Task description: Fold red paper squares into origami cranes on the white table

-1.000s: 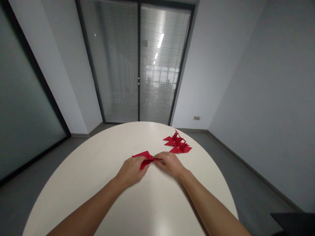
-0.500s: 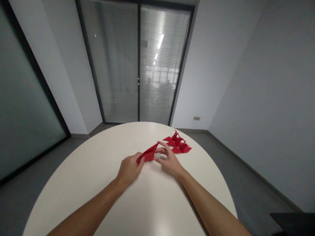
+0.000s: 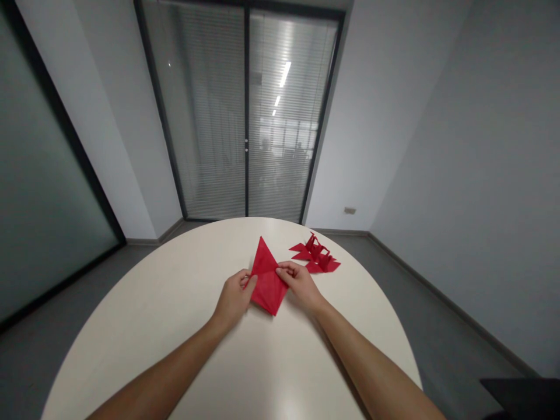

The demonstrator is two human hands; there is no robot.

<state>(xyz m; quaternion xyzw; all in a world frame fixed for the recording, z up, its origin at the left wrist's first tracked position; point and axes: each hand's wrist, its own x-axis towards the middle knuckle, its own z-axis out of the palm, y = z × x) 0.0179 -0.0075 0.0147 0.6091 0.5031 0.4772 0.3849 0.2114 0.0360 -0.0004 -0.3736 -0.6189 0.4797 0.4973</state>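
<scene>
A sheet of red origami paper (image 3: 268, 286), folded into a kite-like shape, is held between my two hands over the table. One point of it faces away from me and another faces me, with a crease across the middle. My left hand (image 3: 235, 294) pinches its left edge between thumb and fingers. On the opposite edge, my right hand (image 3: 301, 283) is closed with thumb and fingertips on the paper. Just beyond my right hand stand several red folded paper cranes (image 3: 321, 259), close together.
The round white table (image 3: 210, 361) fills the space before me. Past its far edge is a glass partition (image 3: 245, 116) with blinds and a dark frame. Grey walls stand on both sides, and a dark object (image 3: 525, 396) juts in at lower right.
The red paper has turned from a slanted, partly folded position to a wider, flatter kite shape. My right hand has closed on its right edge; the cranes have not moved.
</scene>
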